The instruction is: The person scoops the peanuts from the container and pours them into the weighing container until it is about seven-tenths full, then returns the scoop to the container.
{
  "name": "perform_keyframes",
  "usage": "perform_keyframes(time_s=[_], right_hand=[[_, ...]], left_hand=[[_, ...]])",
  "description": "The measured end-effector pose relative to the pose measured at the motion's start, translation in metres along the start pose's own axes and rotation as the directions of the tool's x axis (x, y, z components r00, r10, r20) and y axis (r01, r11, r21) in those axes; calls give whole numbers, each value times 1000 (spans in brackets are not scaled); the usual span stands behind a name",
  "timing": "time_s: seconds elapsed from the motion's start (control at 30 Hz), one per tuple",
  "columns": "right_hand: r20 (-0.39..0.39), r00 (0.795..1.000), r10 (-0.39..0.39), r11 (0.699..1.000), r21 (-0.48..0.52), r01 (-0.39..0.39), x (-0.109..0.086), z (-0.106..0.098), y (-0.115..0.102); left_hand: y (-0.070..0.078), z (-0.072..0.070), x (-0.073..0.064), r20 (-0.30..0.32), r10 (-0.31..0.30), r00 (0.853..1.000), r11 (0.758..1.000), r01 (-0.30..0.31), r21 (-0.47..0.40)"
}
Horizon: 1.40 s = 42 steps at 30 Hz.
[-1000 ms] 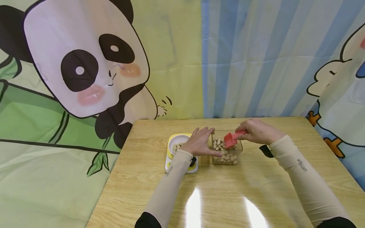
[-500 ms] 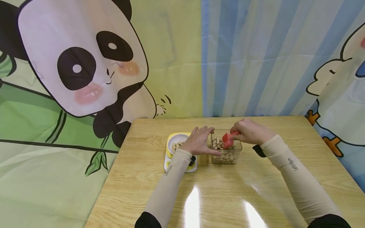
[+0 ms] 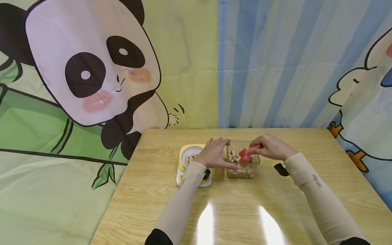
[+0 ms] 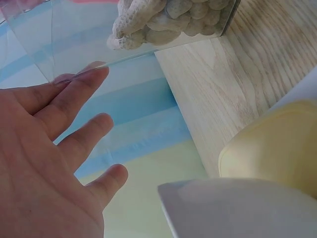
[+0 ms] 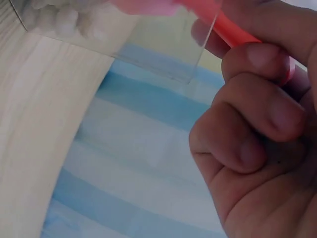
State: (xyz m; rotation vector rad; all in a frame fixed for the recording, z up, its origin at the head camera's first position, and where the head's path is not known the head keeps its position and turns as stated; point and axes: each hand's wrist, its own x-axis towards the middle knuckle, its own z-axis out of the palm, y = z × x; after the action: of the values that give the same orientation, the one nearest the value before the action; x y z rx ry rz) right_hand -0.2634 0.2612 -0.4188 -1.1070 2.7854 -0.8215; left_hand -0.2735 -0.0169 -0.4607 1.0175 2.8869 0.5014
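A clear box of unshelled peanuts stands on the table. My left hand lies along its left side, fingers straight. In the left wrist view, fingertips touch the clear wall, while the other fingers are spread apart. My right hand grips a red scoop by its handle, with curled fingers in the right wrist view. The scoop's head is down inside the box at the peanuts; how much it carries cannot be made out. Left of the box, a white bowl holds some peanuts.
The bowl sits on a yellow and white base, partly hidden behind the left forearm. All stands on a wooden table whose far edge meets a printed curtain. The box's wall rises above the peanuts.
The right hand has shifted slightly left, and the scoop's head has turned and sits a little lower among the peanuts. The left hand has stayed at the box.
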Motion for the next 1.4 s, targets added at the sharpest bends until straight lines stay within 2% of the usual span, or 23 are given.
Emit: perform_keyframes(time_s=[0.23,0.4,0.7,0.97,1.2,1.4], right_hand=[[-85,995,45,996,87,-38,-8,4,9],[-93,994,58,984,172,-42,-10,12,12],[-115,989,92,972,227,-64,-15,20,14],[-121,972,201,937,312,-155,-23,26,20],[-155,962,224,921,356,-158,-28,27,25],[-172,943,286,886,423,-192,-33,28,28]], left_hand=[[-1,0,1,8,-11,1000,1000,11,30],[0,-1,1,20,-17,1000,1000,17,26],[0,1,0,26,-26,999,1000,26,9],[-1,3,0,20,-18,1000,1000,18,3],[-2,3,1,-2,-9,1000,1000,9,3],[-4,3,1,10,-22,1000,1000,22,1]])
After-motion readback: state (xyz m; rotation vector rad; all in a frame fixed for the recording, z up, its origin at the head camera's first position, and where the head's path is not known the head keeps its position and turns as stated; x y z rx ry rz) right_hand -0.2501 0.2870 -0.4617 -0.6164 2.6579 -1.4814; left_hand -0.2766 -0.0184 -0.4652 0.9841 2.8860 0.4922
